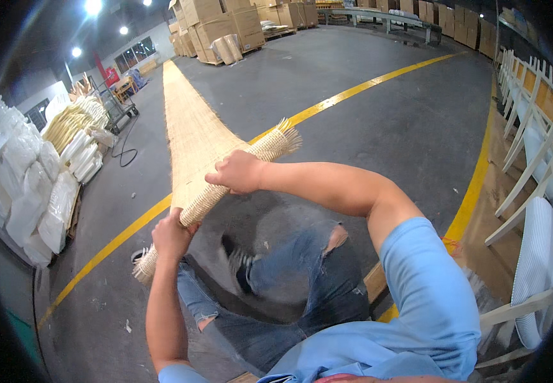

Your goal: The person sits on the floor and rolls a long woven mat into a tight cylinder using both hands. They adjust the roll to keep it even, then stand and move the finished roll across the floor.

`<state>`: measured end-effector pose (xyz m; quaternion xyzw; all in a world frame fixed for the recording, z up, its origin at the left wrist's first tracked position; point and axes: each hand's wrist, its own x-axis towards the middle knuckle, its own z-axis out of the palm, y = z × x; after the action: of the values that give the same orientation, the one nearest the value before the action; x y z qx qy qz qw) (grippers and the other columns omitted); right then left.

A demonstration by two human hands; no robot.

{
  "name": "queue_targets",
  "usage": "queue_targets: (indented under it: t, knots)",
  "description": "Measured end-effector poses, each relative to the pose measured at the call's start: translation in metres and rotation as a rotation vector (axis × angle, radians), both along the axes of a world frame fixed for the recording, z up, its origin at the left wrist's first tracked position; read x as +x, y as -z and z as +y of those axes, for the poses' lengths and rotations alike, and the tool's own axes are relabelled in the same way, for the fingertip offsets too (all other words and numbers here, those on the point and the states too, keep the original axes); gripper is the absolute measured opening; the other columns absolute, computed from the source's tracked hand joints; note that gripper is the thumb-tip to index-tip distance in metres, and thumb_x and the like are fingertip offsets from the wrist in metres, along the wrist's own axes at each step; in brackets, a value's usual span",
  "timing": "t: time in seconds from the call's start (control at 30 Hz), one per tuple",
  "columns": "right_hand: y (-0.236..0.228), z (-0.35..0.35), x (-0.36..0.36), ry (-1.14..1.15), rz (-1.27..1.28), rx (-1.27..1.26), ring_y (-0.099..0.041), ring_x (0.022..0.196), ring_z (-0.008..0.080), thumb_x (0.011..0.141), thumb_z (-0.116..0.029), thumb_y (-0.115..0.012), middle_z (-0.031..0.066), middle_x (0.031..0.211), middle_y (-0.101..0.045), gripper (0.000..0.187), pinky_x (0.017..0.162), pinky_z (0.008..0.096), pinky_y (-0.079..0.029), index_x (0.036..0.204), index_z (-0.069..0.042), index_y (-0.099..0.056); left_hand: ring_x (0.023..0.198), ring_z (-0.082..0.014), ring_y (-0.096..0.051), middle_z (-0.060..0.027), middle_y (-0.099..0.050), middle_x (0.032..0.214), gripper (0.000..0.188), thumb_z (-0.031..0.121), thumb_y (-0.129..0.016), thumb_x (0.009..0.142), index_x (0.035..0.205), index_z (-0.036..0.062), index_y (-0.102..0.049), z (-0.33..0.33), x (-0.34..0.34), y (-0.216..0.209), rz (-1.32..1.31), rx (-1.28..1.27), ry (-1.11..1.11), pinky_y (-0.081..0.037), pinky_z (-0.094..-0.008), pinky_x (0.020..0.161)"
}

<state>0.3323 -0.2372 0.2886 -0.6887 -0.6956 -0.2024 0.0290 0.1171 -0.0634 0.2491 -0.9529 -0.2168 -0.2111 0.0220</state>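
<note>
A long strip of woven cane webbing (193,115) lies stretched over the floor, away from me toward the far left. Its near end is wound into a roll (273,144) with frayed strands at both ends. The roll slants across in front of my knees. My left hand (173,235) wraps round the roll near its lower left end. Further up, toward the upper right end, my right hand (238,172) grips it with bent fingers. The undersides of both hands are hidden.
Yellow lines (353,86) cross the grey floor (327,64). At left are stacked plastic-wrapped bundles (34,191) and a wheeled cart (117,105). Cardboard boxes (219,32) stand at the back. White chair frames (535,147) line the right side, close to my right elbow.
</note>
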Motion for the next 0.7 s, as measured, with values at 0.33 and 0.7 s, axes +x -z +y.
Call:
queue_targets:
  t: [0.33,0.7]
  knots:
    - [0.126,-0.003,0.032,0.064,0.220,-0.377,-0.073,0.094,0.0371,0.073,-0.037,-0.087,0.0150,0.100,-0.074,0.063,0.079,0.0485,-0.057,0.123,-0.012,-0.058,0.091,-0.0392,-0.073,-0.0210,-0.075,0.094,0.059,0.053,-0.082,0.074,0.110,0.0078,-0.070,-0.017,0.035,0.118,0.308,-0.244,-0.001,-0.057,-0.0498,0.077]
    - [0.291,0.016,0.055,0.148,0.516,-0.832,-0.069,0.108,0.0372,0.070,-0.046,-0.088,0.0154,0.112,-0.072,0.078,0.088,0.0496,-0.053,0.134,-0.015,-0.057,0.103,-0.0353,-0.072,-0.0173,-0.076,0.106,0.069,0.059,-0.084,0.070,0.121,0.0127,-0.071,-0.007,0.061,0.258,0.633,-0.584,0.090,-0.057,-0.0473,0.087]
